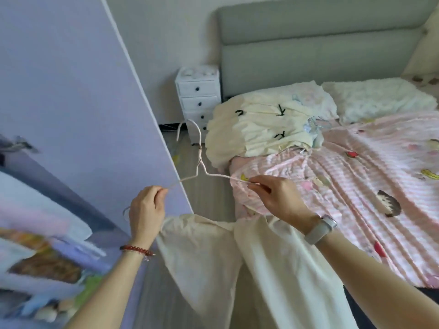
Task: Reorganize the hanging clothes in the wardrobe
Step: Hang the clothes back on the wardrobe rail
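A thin white wire hanger point(199, 160) is held out in front of me, hook pointing away. My left hand point(147, 210) grips its left arm, and my right hand point(278, 198) pinches its right arm. A cream garment point(225, 262) hangs below my hands; how it attaches to the hanger is hidden. The lilac wardrobe door point(78, 103) stands open on the left. Inside the wardrobe, blurred folded clothes point(42, 245) show at the lower left. More cream clothing with black marks point(256, 129) lies piled on the bed.
The bed with a pink striped cover point(356, 186) fills the right side, under a grey headboard point(320, 43). A small white drawer unit point(198, 98) stands between wardrobe and bed. A narrow strip of floor point(213, 198) runs between them.
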Available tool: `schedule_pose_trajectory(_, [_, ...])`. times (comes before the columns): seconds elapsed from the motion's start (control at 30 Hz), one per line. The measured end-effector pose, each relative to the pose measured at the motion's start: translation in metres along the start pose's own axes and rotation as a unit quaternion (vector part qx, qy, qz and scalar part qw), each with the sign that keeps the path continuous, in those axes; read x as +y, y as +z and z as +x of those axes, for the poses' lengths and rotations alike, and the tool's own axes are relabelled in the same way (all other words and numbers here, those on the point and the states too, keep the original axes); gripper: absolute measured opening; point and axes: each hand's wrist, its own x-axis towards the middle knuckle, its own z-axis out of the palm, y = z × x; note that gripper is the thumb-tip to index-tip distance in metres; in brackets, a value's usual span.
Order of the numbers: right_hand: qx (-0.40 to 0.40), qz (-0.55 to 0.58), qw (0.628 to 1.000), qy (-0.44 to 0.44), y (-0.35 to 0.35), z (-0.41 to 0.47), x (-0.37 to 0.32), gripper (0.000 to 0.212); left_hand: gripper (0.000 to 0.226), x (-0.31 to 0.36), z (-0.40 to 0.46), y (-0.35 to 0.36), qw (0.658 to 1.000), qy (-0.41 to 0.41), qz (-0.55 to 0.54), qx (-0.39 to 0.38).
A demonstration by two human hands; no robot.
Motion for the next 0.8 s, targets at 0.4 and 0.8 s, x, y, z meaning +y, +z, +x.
schedule_pose_trajectory(0.4, [0.013, 0.026, 0.993, -0.116, 0.057, 0.078, -0.128, 0.016, 0.047, -0.081, -0.011, -0.07, 0.96, 0.246, 0.123, 0.06])
schedule_pose_trajectory(0.8, [-0.206, 0.019, 0.965, -0.16, 0.086, 0.108, -0.145, 0.023, 0.018, -0.086, 0.05, -0.115, 0.992, 0.122, -0.03, -0.026])
